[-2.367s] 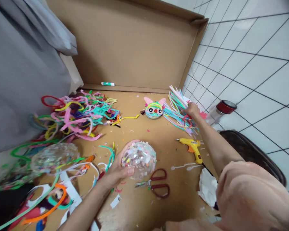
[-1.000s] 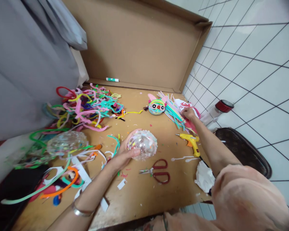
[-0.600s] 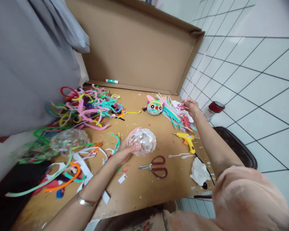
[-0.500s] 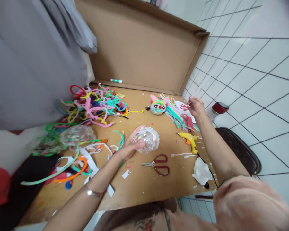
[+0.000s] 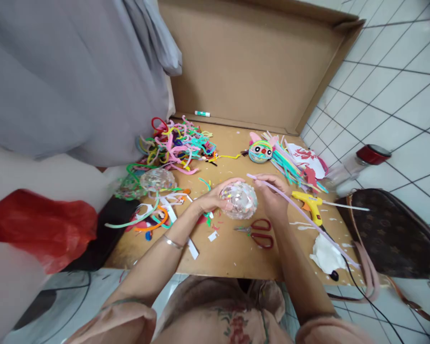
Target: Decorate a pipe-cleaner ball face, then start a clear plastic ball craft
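I see my left hand [image 5: 209,200] wrapped around a clear sparkly ball [image 5: 238,200], low over the cardboard sheet [image 5: 232,253]. My right hand [image 5: 273,193] pinches a long pale pink strip [image 5: 308,222] right beside the ball. Red scissors [image 5: 260,232] lie just under it, near a yellow glue gun [image 5: 310,204].

Cardboard sheet [image 5: 232,253] with scissors [image 5: 258,233], glue gun [image 5: 310,204], pipe cleaners [image 5: 179,145]

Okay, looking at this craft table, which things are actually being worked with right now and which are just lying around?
In hand: left hand on the confetti ball; right hand holding a lilac strip.

Lying about: scissors, glue gun, strip pile, jar, bag.
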`<state>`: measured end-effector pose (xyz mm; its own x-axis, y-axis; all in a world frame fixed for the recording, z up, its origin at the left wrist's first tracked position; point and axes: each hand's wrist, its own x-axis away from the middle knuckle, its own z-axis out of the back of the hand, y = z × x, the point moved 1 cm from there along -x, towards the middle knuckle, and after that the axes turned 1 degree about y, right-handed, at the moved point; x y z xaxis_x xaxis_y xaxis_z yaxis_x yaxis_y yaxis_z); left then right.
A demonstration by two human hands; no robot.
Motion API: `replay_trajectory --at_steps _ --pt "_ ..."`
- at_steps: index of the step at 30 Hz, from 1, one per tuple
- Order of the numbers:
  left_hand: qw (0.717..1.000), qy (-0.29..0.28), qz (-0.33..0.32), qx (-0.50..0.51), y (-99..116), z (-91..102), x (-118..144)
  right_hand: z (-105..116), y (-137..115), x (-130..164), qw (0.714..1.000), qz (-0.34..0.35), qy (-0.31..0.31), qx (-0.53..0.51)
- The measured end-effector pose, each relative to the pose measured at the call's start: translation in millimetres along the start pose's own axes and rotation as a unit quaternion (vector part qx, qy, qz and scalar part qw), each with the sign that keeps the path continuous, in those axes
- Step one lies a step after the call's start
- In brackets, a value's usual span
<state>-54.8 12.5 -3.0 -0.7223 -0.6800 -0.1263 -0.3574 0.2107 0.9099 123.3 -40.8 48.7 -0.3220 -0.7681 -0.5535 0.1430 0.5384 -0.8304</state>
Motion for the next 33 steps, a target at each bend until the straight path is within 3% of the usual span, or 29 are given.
replay_trajectory --at_steps 9,15,18,21,26,33 --pt "1.0 -0.003 -0.005 -0.024 2.9 2.3 0.8 7.3 5.1 18.8 0.994 0.03 -0.086 0.063" --pt "0.999 0.017 0.032 0.037 6.2 -5.1 3.5 -4.3 10.8 31.5 0.998 -0.044 0.046 0.025" --pt "0.995 0.035 0.035 0.084 5.5 -8.1 3.1 -8.3 15.1 35.1 0.995 -0.069 0.068 0.023" --pt "0.993 0.05 0.025 0.107 6.7 -10.1 0.8 -8.5 17.2 36.7 0.999 -0.032 0.034 0.003" --pt "0.992 0.067 0.017 0.104 10.7 -13.2 -2.3 -13.1 14.5 40.4 0.989 0.054 -0.124 0.057" --pt "0.992 0.088 0.016 0.091 2.3 -11.8 -2.5 -22.6 10.7 44.2 0.982 0.067 -0.119 0.129"
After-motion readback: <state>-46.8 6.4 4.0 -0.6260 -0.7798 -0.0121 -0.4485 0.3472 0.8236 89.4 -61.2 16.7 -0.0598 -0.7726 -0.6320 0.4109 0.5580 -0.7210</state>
